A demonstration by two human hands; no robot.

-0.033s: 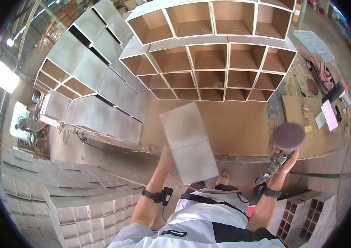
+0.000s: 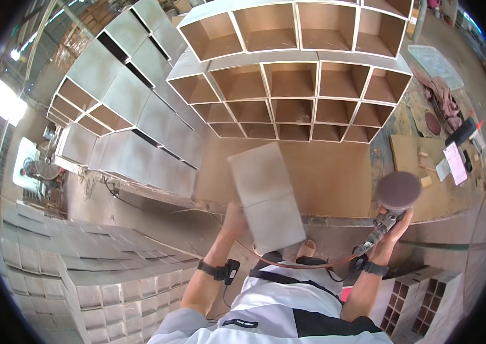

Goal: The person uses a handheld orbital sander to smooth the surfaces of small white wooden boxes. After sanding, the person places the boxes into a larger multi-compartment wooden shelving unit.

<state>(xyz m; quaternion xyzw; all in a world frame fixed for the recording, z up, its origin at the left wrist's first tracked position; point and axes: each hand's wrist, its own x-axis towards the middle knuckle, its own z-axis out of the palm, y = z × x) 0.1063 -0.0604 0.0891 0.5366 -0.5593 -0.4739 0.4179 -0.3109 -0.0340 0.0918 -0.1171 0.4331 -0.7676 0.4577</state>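
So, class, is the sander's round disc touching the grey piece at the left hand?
Apart. The head view shows a wide stretch of brown board plainly between the disc, above the right hand, and the grey piece.

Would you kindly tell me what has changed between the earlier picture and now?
The grey piece in the left hand has shifted slightly right, its lower end also slightly up, uncovering part of the left sandal. Nothing was taken up or let go. The right hand still holds the sander; the cubbyhole units stand as before.
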